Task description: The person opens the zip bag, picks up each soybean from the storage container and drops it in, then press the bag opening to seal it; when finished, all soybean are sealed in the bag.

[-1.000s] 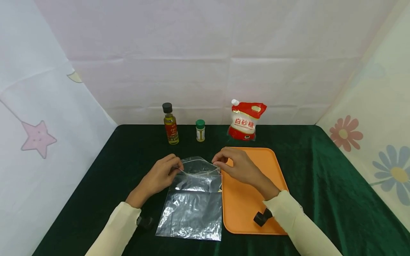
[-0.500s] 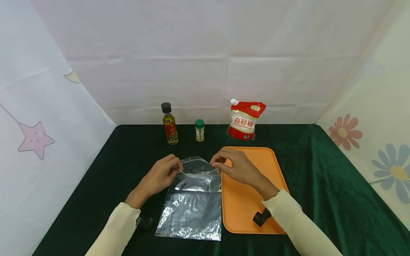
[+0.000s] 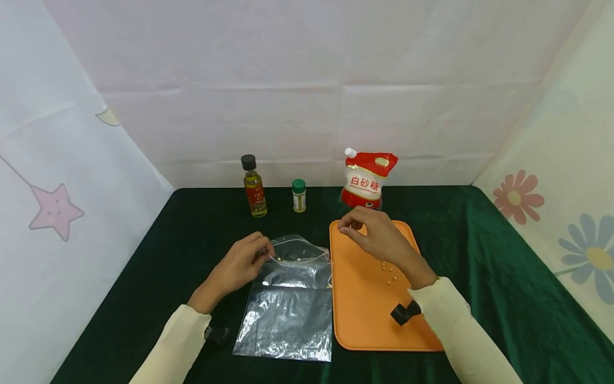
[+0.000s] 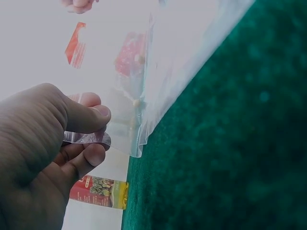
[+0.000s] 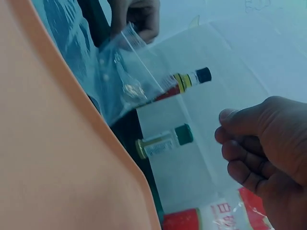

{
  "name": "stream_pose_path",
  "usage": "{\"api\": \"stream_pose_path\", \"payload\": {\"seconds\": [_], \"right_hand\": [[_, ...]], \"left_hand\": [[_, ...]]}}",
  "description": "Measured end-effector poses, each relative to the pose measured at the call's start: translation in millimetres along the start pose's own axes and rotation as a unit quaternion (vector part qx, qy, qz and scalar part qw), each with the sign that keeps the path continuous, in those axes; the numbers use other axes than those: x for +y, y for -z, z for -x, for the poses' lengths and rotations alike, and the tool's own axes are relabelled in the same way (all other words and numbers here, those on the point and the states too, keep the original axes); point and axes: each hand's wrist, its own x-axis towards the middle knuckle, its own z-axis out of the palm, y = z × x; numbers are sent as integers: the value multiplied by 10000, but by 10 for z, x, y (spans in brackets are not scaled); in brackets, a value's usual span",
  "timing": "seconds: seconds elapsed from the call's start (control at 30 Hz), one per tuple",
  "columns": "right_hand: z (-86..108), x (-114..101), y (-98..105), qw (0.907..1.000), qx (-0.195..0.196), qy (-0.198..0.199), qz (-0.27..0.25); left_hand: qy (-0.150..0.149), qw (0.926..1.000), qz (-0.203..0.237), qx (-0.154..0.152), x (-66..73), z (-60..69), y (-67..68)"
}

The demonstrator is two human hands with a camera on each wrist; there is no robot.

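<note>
My left hand (image 3: 242,264) pinches the rim of a clear zip-seal plastic bag (image 3: 290,320), which lies on the dark green cloth with its mouth parted. The left wrist view shows the thumb (image 4: 88,117) and fingers gripping the film. A few small, round, yellowish beans sit inside the bag near its mouth. My right hand (image 3: 371,234) hovers over the far part of an orange tray (image 3: 360,320), apart from the bag, fingers loosely curled. No held thing shows in that hand (image 5: 268,148) in the right wrist view. Several similar beans (image 3: 389,282) lie on the tray beside the right forearm.
At the cloth's far edge stand an oil bottle (image 3: 255,192) with a black cap, a small green-capped jar (image 3: 299,196) and a red-and-white sugar pouch (image 3: 365,181). The pouch is just behind my right hand. A pale fabric backdrop (image 3: 230,96) rises behind them.
My right hand has let go of the bag's right rim and moved right and away over the tray. Beans on the tray have come into sight. The left hand keeps its hold on the bag.
</note>
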Motion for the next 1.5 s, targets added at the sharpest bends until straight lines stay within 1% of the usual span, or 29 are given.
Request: {"api": "stream_pose_path", "payload": {"seconds": [0.13,0.27,0.37,0.5,0.63,0.73,0.87,1.1,1.3,1.5], "right_hand": [[14,70,105,9984,-212,-334,399],[30,122,202,9931,-587,-730,701],[40,158,248,9861,-965,-922,989],[59,223,254,9728,-1506,-1133,1349],[77,301,215,9621,-1993,-1238,1394],[84,339,180,9565,-2258,-1221,1387],[86,367,135,9527,-2383,-1171,1478],[119,388,29,9451,-2519,-1242,1670],[123,388,8,9475,-2432,-1215,1683],[119,378,12,9508,-2373,-1203,1586]], "left_hand": [[-20,10000,-2,12,-5,0,-1],[-55,10000,5,38,-4,-9,7],[-81,9999,-1,63,1,-16,13],[-84,9999,9,68,7,-17,14],[-63,10000,14,60,6,-7,11],[-70,10000,11,53,3,-1,10],[-99,9999,6,70,3,-4,12],[-45,10000,-10,17,5,-3,0],[-49,10000,-73,46,2,3,-9],[-24,10000,-32,-5,12,11,1]]}}
